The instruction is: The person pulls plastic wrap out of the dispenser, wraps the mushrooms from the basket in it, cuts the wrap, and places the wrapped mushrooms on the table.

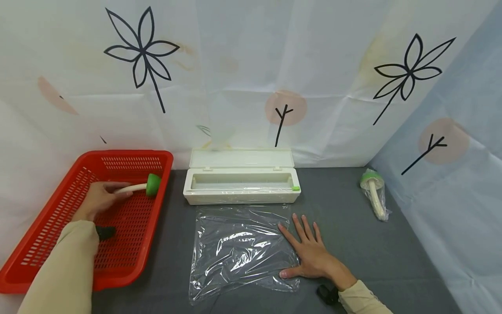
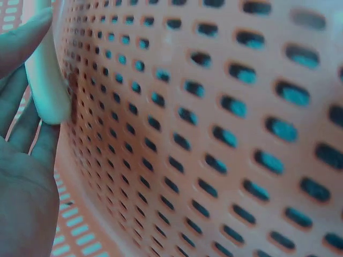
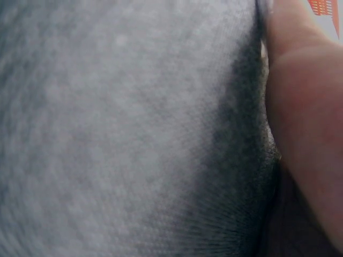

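Note:
Inside the red basket (image 1: 152, 237), my left hand (image 1: 100, 198) pinches the white stem of a toy mushroom (image 1: 153, 185) with a green cap. The left wrist view shows the stem (image 2: 49, 88) between thumb and fingers, its rounded end beside the basket's perforated wall (image 2: 177, 144); the cap is outside that view. With fingers spread, my right hand (image 1: 311, 257) lies flat at the right edge of a clear plastic film sheet (image 1: 239, 253), thumb and index fingertip on the film. In the right wrist view, part of that hand (image 3: 308, 101) rests against the grey cloth (image 3: 118, 118).
Behind the film stands a white cling film dispenser (image 1: 242, 199), lid raised, with a green slider (image 1: 296, 188) at its right end. A second mushroom (image 1: 375, 196), wrapped in clear film, lies at the far right. Printed white cloth (image 1: 235, 52) walls the back and right.

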Demonstrator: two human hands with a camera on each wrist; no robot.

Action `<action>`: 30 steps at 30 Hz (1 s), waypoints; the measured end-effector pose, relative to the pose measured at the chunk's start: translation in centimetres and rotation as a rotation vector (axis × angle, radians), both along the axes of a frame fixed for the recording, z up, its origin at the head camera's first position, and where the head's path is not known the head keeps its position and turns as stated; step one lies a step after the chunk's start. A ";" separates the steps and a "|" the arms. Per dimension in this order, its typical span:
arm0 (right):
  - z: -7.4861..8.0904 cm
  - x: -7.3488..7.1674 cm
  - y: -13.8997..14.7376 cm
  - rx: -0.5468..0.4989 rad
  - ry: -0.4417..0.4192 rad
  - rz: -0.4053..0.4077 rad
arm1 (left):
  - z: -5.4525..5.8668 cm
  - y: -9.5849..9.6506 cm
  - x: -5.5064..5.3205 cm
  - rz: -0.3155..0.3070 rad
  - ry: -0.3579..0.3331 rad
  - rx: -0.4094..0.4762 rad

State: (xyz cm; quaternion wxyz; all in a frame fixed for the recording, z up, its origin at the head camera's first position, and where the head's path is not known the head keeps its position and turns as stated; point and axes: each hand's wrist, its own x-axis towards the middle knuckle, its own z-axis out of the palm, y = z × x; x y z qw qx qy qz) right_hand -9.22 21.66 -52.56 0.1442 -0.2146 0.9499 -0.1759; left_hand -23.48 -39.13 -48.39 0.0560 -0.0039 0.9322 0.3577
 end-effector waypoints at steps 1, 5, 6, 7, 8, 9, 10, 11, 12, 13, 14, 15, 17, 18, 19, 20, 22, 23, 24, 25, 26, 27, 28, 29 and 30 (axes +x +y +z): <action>0.0 0.0 0.0 -0.002 0.003 -0.001 | 0.1 0.1 -0.1 -0.009 0.002 -0.005; 0.0 0.0 0.0 -0.004 0.010 0.000 | 0.4 0.7 -0.6 -0.041 -0.004 -0.019; 0.0 0.0 0.0 -0.005 0.013 0.000 | 0.5 0.8 -0.6 -0.046 -0.005 -0.020; 0.0 0.0 0.0 -0.002 0.015 0.001 | 0.6 0.9 -0.7 -0.054 -0.005 -0.023; -0.1 0.0 0.0 0.001 0.016 0.001 | 0.7 1.0 -0.7 -0.060 -0.006 -0.029; -0.1 0.1 0.0 0.000 0.018 0.001 | 0.7 1.2 -0.8 -0.066 -0.011 -0.027; -0.1 0.1 0.0 0.000 0.020 0.001 | 0.7 1.2 -0.8 -0.071 -0.013 -0.027; -0.1 0.1 0.0 0.000 0.021 0.001 | 0.8 1.3 -0.8 -0.075 -0.015 -0.027; -0.1 0.1 0.0 0.001 0.023 0.002 | 0.8 1.4 -0.8 -0.076 -0.017 -0.026; -0.1 0.1 0.0 0.002 0.023 0.002 | 0.8 1.4 -0.8 -0.078 -0.015 -0.030; -0.1 0.1 0.0 0.001 0.025 0.003 | 0.7 1.4 -0.8 -0.079 -0.016 -0.029; -0.1 0.1 0.0 -0.001 0.025 0.003 | 0.7 1.4 -0.8 -0.082 -0.017 -0.024; -0.1 0.1 0.0 -0.002 0.025 0.004 | 0.7 1.4 -0.8 -0.079 -0.003 -0.029; -0.1 0.1 -0.1 -0.002 0.025 0.004 | 0.7 1.3 -0.8 -0.079 0.005 -0.029; -0.1 0.1 -0.1 -0.002 0.025 0.004 | 0.8 1.3 -0.7 -0.080 0.010 -0.028; -0.1 0.0 -0.1 -0.002 0.024 0.004 | 0.9 1.3 -0.7 -0.079 0.013 -0.028; -0.1 0.0 -0.1 0.000 0.022 0.004 | 1.3 1.4 -0.5 -0.074 0.017 -0.033; -0.1 0.0 -0.1 0.000 0.020 0.002 | 1.5 1.4 -0.4 -0.072 0.016 -0.032; -0.1 0.0 -0.1 0.001 0.018 0.002 | 1.8 1.5 -0.3 -0.071 0.014 -0.031; -0.1 0.0 -0.1 0.001 0.015 0.001 | 2.2 1.6 -0.2 -0.068 0.019 -0.039; 0.0 0.0 -0.1 -0.001 0.014 0.000 | 2.6 1.7 -0.1 -0.062 0.026 -0.043; 0.0 0.0 -0.1 -0.001 0.013 -0.001 | 3.0 1.9 0.0 -0.058 0.035 -0.046; 0.0 0.0 -0.1 -0.004 0.011 -0.002 | 3.5 2.1 0.2 -0.054 0.046 -0.048; 0.0 0.1 -0.1 -0.005 0.011 -0.002 | 4.1 2.3 0.3 -0.050 0.061 -0.043; 0.1 0.1 -0.1 -0.006 0.011 -0.001 | 4.6 2.5 0.5 -0.047 0.079 -0.041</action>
